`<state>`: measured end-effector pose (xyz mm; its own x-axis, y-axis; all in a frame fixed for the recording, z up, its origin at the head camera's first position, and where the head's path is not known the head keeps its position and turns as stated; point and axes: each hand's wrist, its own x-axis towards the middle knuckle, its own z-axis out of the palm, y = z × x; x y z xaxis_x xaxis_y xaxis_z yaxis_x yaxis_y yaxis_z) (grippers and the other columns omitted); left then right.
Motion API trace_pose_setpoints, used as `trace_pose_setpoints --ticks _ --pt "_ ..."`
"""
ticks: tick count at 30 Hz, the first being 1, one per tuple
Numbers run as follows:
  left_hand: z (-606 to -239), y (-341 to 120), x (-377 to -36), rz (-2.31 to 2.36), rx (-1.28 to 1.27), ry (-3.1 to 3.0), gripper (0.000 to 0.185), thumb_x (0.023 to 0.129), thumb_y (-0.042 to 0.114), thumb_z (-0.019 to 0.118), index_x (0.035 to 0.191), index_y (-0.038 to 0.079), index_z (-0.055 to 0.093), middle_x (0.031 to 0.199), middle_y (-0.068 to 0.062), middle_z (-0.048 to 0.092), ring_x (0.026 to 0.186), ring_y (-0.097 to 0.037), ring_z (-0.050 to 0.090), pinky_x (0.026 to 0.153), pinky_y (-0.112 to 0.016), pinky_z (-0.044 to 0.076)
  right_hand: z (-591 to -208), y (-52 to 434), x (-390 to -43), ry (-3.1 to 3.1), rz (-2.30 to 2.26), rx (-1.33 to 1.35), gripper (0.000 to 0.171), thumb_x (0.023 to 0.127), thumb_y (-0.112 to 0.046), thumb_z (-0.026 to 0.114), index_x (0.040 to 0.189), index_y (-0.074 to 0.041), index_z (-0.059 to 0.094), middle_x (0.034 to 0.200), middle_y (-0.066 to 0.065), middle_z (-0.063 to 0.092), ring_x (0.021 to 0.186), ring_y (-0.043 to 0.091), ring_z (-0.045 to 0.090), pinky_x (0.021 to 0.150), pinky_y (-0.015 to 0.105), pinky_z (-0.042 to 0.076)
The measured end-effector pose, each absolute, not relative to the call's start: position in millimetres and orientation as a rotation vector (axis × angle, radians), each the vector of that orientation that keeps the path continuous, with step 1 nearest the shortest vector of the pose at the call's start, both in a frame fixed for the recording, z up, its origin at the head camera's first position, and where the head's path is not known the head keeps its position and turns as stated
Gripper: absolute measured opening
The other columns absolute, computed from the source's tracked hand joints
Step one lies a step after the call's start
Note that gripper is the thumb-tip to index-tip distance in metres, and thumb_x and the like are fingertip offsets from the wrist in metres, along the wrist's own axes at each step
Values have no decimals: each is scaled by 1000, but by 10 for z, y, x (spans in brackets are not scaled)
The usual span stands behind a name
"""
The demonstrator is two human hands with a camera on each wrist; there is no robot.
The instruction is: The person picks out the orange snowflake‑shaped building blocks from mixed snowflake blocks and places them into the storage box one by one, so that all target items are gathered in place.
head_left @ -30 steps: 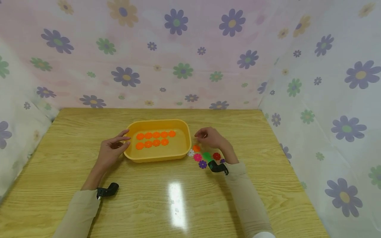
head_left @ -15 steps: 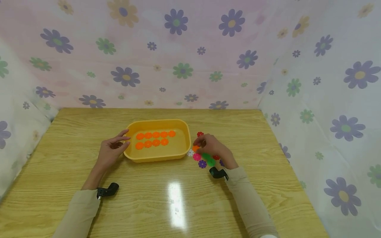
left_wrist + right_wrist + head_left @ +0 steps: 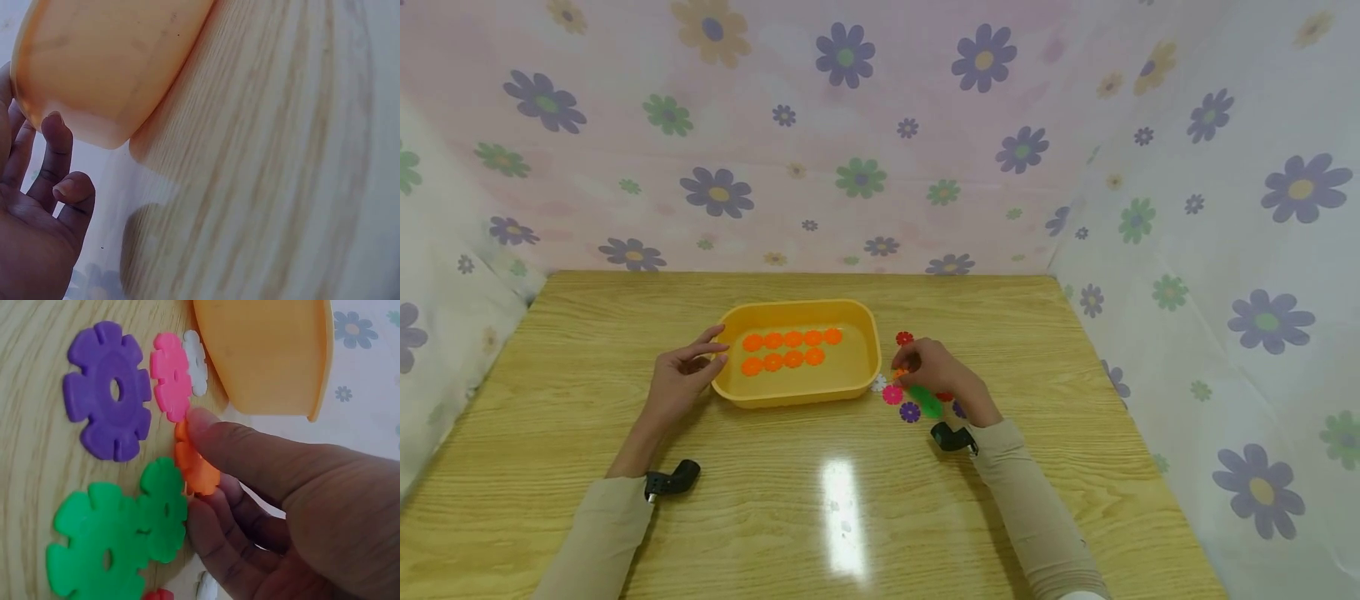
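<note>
Wooden table (image 3: 850, 517) is carrying everything listed. Nearest the person, loose flower-shaped plastic discs are lying in a cluster just right of the tray: one purple disc (image 3: 109, 400), one pink disc (image 3: 170, 375), one white disc (image 3: 195, 361) touching the pink one, and two green discs (image 3: 119, 534) overlapping each other; further discs are lying partly hidden under the hand, their number not countable. Right hand (image 3: 938, 371) is resting over this cluster, its fingers (image 3: 250, 453) pinching one orange disc (image 3: 195, 467), which is standing tilted on edge on the table between the pink and green ones. Left hand (image 3: 679, 379) is resting against the tray's left end, fingers (image 3: 57, 150) relaxed and slightly apart, touching the wall and clamped on nothing. Yellow-orange plastic tray (image 3: 871, 346) is sitting mid-table, holding nine orange discs (image 3: 793, 350) lying flat in two rows: five in the far row, four in the near row. One red disc (image 3: 905, 338) is lying alone just beyond the right hand.
</note>
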<state>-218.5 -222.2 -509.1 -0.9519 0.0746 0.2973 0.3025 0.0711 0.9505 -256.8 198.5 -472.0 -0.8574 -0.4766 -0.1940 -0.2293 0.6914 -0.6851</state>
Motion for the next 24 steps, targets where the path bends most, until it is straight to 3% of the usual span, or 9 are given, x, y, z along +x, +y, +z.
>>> trace_pose_setpoints --ticks 12,16,21,24 --pt "-5058 -2218 -2179 -1981 -370 -2187 25 97 0 66 114 -18 67 140 5 63 130 4 53 83 -12 50 -4669 2002 -2548 2567 -899 -466 8 90 -16 79 93 -9 78 82 1 70 72 14 58 68 27 50" --pt "-5056 -2220 -2176 -1997 -371 -2178 24 97 0 66 114 -18 67 139 8 64 129 5 54 84 -12 50 -4564 2006 -2494 2574 -941 -454 8 91 -10 77 97 -5 78 91 5 74 76 16 63 70 29 54" --pt "-5062 -2224 -2181 -1986 -379 -2187 24 98 0 65 114 -18 68 139 10 63 129 5 54 85 -12 50 -4399 2017 -2434 2545 -1024 -488 20 93 -1 69 112 2 75 110 15 73 82 18 68 73 31 57" --pt "-5066 -2224 -2192 -1975 -378 -2197 24 98 0 65 114 -17 68 140 10 63 129 6 53 85 -12 50 -4309 1996 -2409 2532 -1076 -550 21 93 0 67 113 3 74 110 17 73 81 19 70 73 31 58"
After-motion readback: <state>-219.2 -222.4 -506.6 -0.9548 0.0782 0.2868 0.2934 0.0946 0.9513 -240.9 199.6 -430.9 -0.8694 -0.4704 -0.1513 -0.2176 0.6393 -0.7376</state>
